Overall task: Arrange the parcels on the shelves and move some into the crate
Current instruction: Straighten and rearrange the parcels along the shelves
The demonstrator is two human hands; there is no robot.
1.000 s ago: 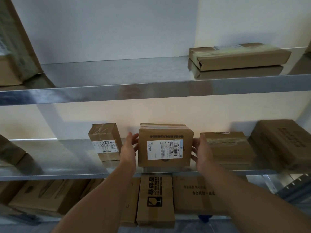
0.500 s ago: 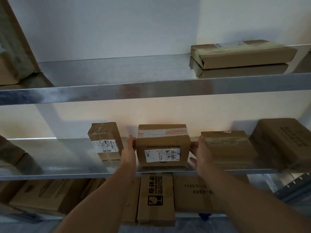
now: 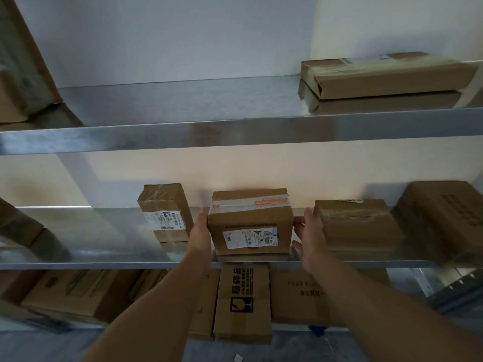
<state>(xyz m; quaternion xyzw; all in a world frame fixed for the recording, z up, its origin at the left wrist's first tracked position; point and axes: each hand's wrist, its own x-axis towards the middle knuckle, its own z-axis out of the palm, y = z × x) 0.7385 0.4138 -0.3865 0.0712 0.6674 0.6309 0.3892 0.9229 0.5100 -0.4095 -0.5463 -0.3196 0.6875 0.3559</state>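
Parcel [image 3: 251, 223] rests near the front edge of the middle shelf [image 3: 104, 264], flanked by left hand [image 3: 201, 232] and right hand [image 3: 311, 236] — both flat-fingered, uncurled — where a careless pull-back could drag it off.

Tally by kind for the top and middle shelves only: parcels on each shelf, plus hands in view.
Parcels on top shelf: 2
Parcels on middle shelf: 5
Hands: 2, left hand and right hand
Total: 9
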